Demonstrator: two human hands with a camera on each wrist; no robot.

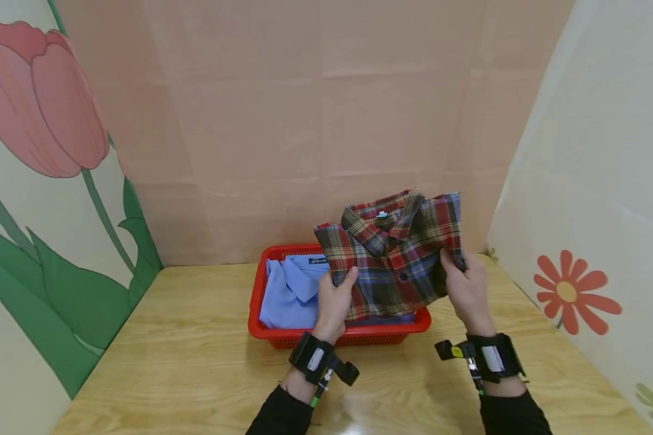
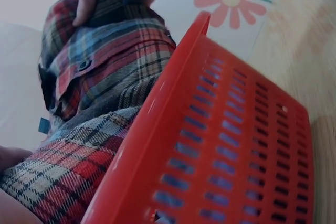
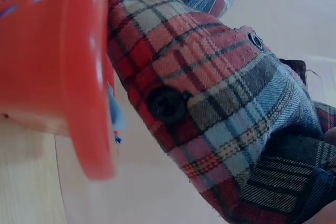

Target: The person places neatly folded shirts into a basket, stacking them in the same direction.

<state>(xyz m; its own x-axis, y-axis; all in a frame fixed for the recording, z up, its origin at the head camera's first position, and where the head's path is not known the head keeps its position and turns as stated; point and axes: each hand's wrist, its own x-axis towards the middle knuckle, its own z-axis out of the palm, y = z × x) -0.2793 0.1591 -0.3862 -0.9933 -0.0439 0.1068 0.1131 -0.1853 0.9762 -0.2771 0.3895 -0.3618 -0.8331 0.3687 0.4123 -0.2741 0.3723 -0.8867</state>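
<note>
A folded plaid shirt, red, green and cream with a collar and dark buttons, is held up over the right part of a red plastic basket. My left hand grips its left edge, thumb on the front. On the opposite edge my right hand pinches the cloth. Inside the basket lies a folded light blue shirt with its collar up. In the left wrist view the plaid shirt hangs beside the basket's slotted wall. The right wrist view shows its button front close to the rim.
The basket stands on a light wooden table, near a plain pinkish backdrop. A tulip-printed panel stands on the left and a flower-printed one on the right. A camera is strapped on each wrist.
</note>
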